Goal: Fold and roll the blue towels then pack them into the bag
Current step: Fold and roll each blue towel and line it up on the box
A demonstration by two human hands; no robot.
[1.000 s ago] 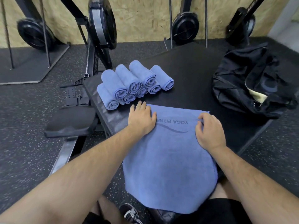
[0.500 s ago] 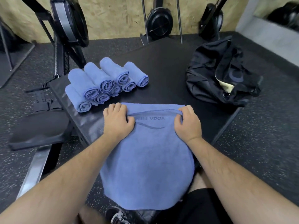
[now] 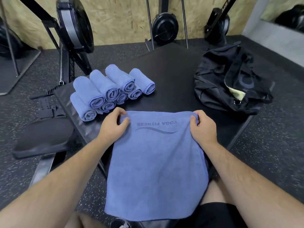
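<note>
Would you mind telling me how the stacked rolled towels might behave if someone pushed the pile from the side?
The rolled towels are round and stacked in two layers, so the top ones would probably roll off. They look soft, so they are likely light and would land harmlessly on the platform. Their outer ends may start unrolling.

Your head camera looks forward and down, close over your left hand (image 3: 113, 127) and right hand (image 3: 203, 127), wall (image 3: 123, 22) beyond.

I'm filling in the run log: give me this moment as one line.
left hand: pinches far edge of flat towel | right hand: pinches same edge | rolled towels: piled on platform, left | bag: right, open
</note>
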